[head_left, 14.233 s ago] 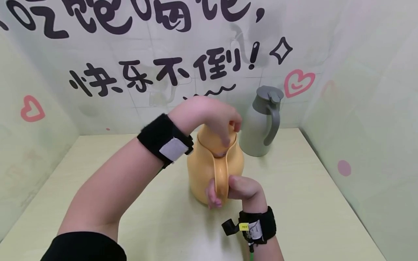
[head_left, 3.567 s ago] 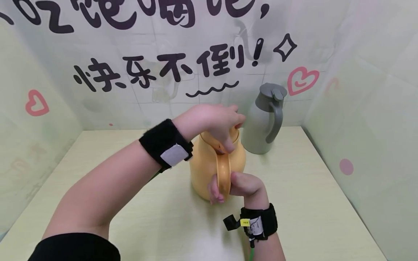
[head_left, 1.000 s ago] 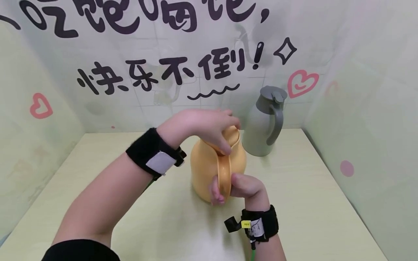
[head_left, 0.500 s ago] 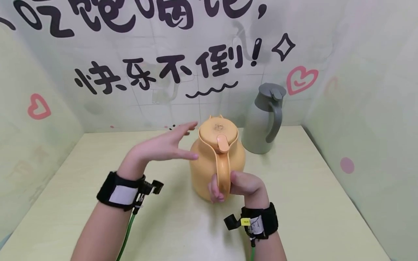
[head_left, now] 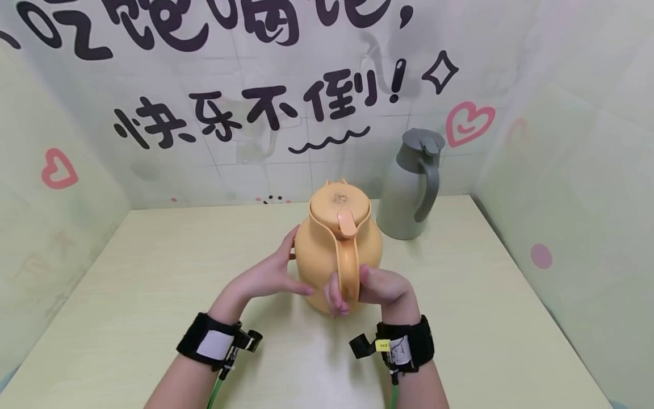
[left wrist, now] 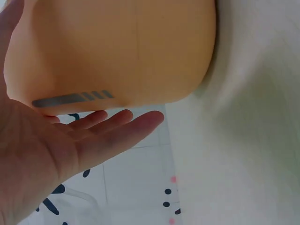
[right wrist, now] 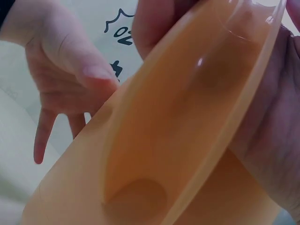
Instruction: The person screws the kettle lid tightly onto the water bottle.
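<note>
An orange thermos jug [head_left: 318, 258] stands upright on the table, its round lid [head_left: 329, 207] seated in the neck and a pinkish lever [head_left: 347, 223] over the handle. My right hand [head_left: 387, 287] grips the handle [head_left: 348, 266], fingers through the loop and thumb on the near side. At the jug's left side is my left hand [head_left: 265, 277], fingers spread and straight, thumb toward the lower body. In the left wrist view its fingers lie along the jug's side [left wrist: 126, 42], near a grey stripe mark. The right wrist view shows the handle's hollow inner face [right wrist: 178, 103] close up.
A grey thermos jug [head_left: 401, 199] stands behind and to the right, close to the orange one. A printed sheet [head_left: 204, 187] rises at the back of the pale table [head_left: 168, 267], with pale walls at both sides. Green cables [head_left: 216, 392] run from the wrist cameras.
My left hand has left the jug's top, swung out to the left, then come down beside its body. The lid is now uncovered. My right hand has kept its grip on the handle.
</note>
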